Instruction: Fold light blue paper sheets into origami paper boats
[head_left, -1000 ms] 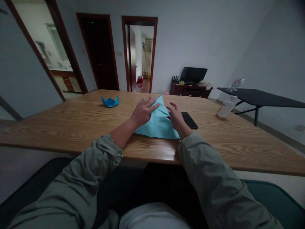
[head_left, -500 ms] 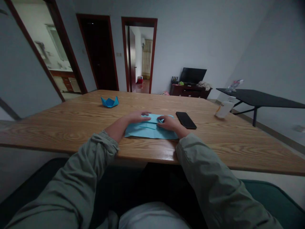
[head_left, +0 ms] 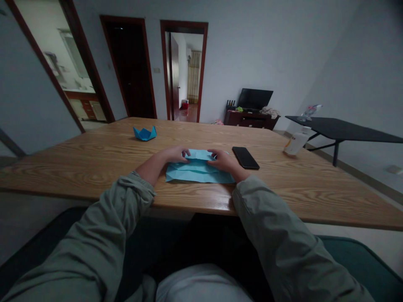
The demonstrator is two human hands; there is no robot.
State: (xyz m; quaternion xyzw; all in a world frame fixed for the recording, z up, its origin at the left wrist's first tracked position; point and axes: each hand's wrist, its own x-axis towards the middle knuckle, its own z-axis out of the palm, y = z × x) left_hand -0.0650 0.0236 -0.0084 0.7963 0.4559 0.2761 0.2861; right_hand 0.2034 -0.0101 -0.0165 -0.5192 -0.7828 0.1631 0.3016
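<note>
A sheet of light blue paper (head_left: 198, 171) lies folded on the wooden table (head_left: 78, 176), close to its near edge. My left hand (head_left: 175, 154) grips the paper's left end from above, and my right hand (head_left: 223, 160) grips its right end. A raised flap stands between my fingers, and creases cross the lower part. A small folded blue paper boat (head_left: 145, 134) sits farther off on the table, to the left of both hands.
A black smartphone (head_left: 245, 157) lies just beyond my right hand. A white plastic bottle (head_left: 296, 144) lies on its side near the table's right side. Beyond the table stand a black table (head_left: 343, 134) and a dark cabinet (head_left: 251, 119) carrying a monitor.
The paper's upper part is now folded into a raised flap. Both hands have drawn slightly closer together on it, and the view has shifted slightly.
</note>
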